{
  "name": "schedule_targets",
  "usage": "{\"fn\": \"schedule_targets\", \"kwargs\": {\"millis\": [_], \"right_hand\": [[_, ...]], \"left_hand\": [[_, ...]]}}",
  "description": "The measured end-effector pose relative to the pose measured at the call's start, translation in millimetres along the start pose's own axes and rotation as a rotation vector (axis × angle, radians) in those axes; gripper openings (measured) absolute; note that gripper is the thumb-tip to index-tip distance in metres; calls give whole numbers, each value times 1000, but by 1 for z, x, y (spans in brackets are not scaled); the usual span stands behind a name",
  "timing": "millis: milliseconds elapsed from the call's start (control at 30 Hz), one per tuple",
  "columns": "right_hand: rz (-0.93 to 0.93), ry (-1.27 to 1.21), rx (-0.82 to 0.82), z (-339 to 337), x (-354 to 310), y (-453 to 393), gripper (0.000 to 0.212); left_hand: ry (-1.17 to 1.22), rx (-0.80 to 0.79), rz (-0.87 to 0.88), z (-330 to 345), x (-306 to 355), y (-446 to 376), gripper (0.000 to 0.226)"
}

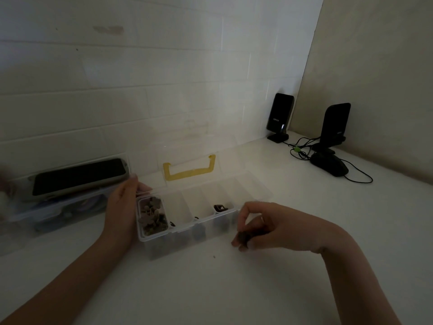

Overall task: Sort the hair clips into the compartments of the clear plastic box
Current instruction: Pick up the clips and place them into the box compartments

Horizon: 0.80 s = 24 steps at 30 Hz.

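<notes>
The clear plastic compartment box [225, 222] sits open on the white tabletop [234, 289], its lid leaning back with a yellow handle [189, 171] showing through; the leftmost compartment holds a heap of pale brownish hair clips [151, 215], a dark brown clip [220, 208] lies in a compartment further right, and small dark pieces show low in the sections between, too dim to identify. The left hand [123, 207] rests against the box's left end, fingers fairly straight along its wall, steadying it; the right hand [260, 225] hovers just in front of the box's right part, fingertips curled and pinching a small dark hair clip [243, 238] close above the tabletop. The step in hand appears to be carrying a picked clip to its place; sorting looks partly done, since several compartments seem bare. The next move probably calls for lifting the clip over the front wall and releasing it into the compartment with matching dark clips, while the left hand keeps the light box from sliding; the dim light makes matching colours harder.
</notes>
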State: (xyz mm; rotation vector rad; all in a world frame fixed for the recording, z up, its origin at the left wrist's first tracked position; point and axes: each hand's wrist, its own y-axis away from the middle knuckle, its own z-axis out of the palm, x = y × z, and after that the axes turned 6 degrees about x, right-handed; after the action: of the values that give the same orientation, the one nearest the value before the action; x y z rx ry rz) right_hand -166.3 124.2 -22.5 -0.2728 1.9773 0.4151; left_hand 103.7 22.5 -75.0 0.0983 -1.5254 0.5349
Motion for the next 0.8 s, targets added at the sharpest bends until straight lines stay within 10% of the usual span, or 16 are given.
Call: {"fn": "schedule_targets", "kwargs": {"millis": [800], "right_hand": [[-422,-194,465,28,-16,-20,26]], "left_hand": [[100,20,37,1,4,7,37]]}}
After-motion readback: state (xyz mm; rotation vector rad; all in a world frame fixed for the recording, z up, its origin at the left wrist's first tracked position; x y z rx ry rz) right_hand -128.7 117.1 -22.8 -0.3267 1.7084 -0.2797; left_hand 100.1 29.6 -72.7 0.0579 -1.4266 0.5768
